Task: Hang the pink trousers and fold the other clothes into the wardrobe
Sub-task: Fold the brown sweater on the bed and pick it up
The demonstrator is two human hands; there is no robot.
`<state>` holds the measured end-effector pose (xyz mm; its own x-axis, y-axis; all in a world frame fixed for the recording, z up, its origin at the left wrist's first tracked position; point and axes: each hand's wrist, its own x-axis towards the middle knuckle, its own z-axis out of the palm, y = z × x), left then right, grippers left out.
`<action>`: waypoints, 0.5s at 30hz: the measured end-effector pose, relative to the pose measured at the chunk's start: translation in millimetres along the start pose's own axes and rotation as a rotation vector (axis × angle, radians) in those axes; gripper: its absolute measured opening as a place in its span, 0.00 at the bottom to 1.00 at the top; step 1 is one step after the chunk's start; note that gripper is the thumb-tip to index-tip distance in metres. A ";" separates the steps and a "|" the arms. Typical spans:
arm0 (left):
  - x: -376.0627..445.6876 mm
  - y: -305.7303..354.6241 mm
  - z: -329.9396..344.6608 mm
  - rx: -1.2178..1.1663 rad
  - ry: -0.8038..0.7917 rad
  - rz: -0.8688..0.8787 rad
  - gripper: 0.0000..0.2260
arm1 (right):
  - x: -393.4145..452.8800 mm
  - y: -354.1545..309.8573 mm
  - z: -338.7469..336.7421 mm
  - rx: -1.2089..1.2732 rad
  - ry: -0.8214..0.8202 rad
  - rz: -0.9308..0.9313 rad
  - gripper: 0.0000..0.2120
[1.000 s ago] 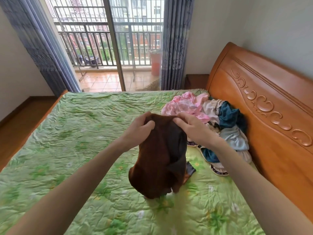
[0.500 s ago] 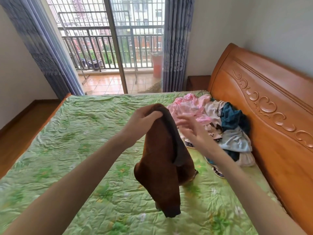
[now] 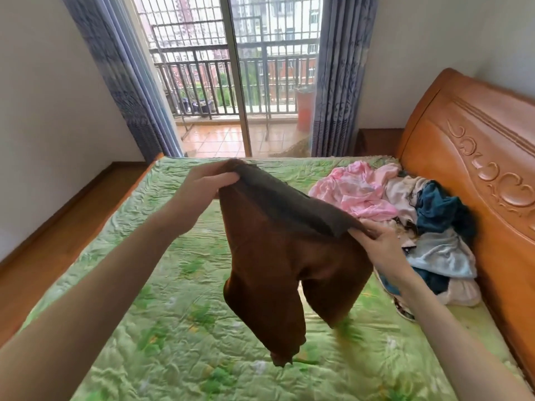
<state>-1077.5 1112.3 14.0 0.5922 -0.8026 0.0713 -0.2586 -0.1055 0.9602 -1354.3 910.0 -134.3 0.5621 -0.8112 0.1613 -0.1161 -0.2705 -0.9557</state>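
Note:
A pair of brown trousers hangs in the air over the bed, its dark waistband stretched between my hands and both legs dangling. My left hand grips the waistband's far left end. My right hand pinches its right end, lower and nearer me. The pink trousers lie crumpled at the near end of a clothes pile by the headboard, to the right of my right hand. The wardrobe is not in view.
The bed has a green quilted cover. A carved wooden headboard runs along the right. Beyond the bed stand a sliding balcony door and blue curtains. Wooden floor lies to the left.
The bunched brown trousers have been spread out. My right hand let go, then took the waistband's right end. My left hand rose and moved left, and the legs now hang free.

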 end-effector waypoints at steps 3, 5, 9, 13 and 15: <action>5.3 -17.6 -42.6 0.180 -0.012 -0.035 0.11 | 29.5 -38.5 -8.2 -0.121 -0.034 -0.096 0.11; 8.3 -32.2 -73.4 0.313 -0.040 -0.021 0.10 | 46.6 -62.4 -1.9 -0.208 -0.046 -0.164 0.06; 16.3 -61.7 -129.9 0.571 -0.120 0.005 0.10 | 68.1 -117.9 29.9 -0.281 -0.074 -0.278 0.08; 31.1 -94.5 -165.7 0.309 -0.156 -0.099 0.04 | 78.2 -165.6 63.9 -0.407 -0.101 -0.340 0.12; 43.6 -107.9 -182.2 0.158 -0.193 -0.129 0.08 | 74.6 -187.7 77.3 -0.506 -0.102 -0.375 0.15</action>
<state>-884.7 1195.6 -37.2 0.4753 -0.8721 -0.1162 -0.3152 -0.2920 0.9030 -1227.3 940.3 38.1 0.7121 -0.5666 0.4145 -0.2543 -0.7585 -0.6000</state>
